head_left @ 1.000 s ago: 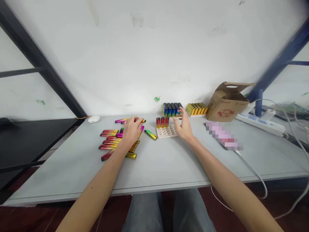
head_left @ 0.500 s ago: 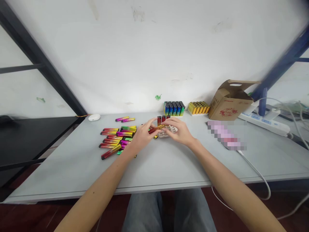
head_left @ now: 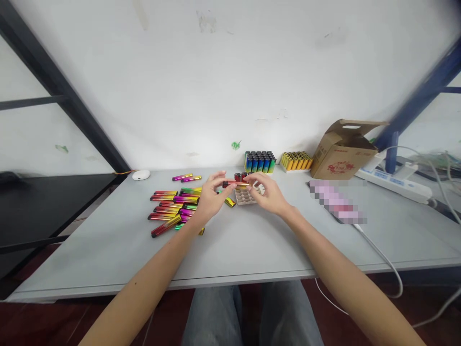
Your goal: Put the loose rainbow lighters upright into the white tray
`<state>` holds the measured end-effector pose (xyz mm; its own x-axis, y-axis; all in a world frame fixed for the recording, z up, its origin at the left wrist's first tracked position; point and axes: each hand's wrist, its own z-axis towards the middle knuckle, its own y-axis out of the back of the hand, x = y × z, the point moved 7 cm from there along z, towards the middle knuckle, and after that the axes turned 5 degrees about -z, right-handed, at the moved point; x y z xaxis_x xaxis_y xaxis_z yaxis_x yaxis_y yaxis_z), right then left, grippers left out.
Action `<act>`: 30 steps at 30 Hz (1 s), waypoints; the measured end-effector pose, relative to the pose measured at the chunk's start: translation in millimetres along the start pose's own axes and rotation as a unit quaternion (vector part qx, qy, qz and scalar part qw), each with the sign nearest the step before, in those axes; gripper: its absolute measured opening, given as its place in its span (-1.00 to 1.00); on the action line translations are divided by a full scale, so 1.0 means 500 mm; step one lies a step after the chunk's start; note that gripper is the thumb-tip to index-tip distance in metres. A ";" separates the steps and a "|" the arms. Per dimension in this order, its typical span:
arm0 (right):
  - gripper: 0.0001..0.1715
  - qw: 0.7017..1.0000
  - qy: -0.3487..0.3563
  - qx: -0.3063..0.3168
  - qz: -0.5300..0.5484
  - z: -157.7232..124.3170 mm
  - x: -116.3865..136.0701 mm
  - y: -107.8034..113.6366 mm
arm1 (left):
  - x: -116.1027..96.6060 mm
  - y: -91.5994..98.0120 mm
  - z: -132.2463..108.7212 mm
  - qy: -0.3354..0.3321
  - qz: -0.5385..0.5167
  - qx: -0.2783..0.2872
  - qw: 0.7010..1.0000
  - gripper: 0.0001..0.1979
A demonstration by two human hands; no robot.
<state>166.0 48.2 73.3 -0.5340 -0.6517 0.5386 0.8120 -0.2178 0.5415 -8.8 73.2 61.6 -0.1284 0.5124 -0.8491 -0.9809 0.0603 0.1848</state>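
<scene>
A red-and-gold lighter (head_left: 236,184) lies level between both hands, above a pale tray with holes (head_left: 243,197). My left hand (head_left: 212,194) pinches it near its black end. At the other end, the fingers of my right hand (head_left: 272,196) close on the gold tip. Several red lighters (head_left: 240,176) stand upright at the back of the tray, partly hidden by my hands. Beside my left hand lies a loose pile of shiny lighters (head_left: 169,206) in red, gold, purple and green. One yellow-green lighter (head_left: 229,202) rests between that hand and the tray.
Behind the tray stand a block of blue-green lighters (head_left: 260,163) and a tray of yellow ones (head_left: 297,161). To the right are an open cardboard box (head_left: 340,156), a power strip (head_left: 396,182) and a blurred-out phone (head_left: 334,202) on a cable. A white case (head_left: 140,175) sits back left.
The lighter has swung from a slant to nearly level and risen slightly. My left hand has shifted a little up, uncovering more of the tray and the yellow-green lighter beside it.
</scene>
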 end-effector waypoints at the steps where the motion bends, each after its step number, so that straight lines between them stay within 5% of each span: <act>1: -0.71 0.999 0.021 0.009 -0.033 -0.003 0.012 -0.007 | -0.006 0.003 -0.002 -0.007 0.028 -0.012 1.000 -0.77; 4: -0.62 0.993 0.033 0.027 -0.107 -0.012 0.031 -0.033 | -0.026 0.002 -0.010 -0.036 0.068 -0.024 0.997 -0.80; 9: -0.77 0.990 -0.026 0.058 -0.125 -0.021 0.025 -0.060 | -0.046 -0.017 -0.019 -0.084 0.066 -0.007 0.994 -0.76; 13: -0.78 0.989 -0.123 0.032 0.070 -0.018 -0.003 -0.052 | -0.041 -0.007 -0.015 -0.080 0.027 -0.032 0.996 -0.64; 19: -0.62 0.925 -0.214 -0.097 0.298 -0.011 -0.036 -0.016 | -0.020 0.003 -0.012 -0.020 -0.024 -0.030 0.999 -0.60; 23: -0.51 0.890 -0.251 -0.068 0.375 -0.008 -0.040 -0.022 | -0.009 -0.004 -0.013 0.002 -0.039 -0.013 0.999 -0.59; 30: -0.90 0.829 -0.267 -0.107 0.480 -0.004 -0.058 -0.015 | -0.003 -0.008 -0.013 0.012 -0.036 -0.005 0.999 -0.57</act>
<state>175.9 67.4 52.2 0.4000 -0.1983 0.8948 0.9160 0.0534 -0.3976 -5.7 66.6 58.8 -0.0616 0.4860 -0.8718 -0.9890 0.0878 0.1189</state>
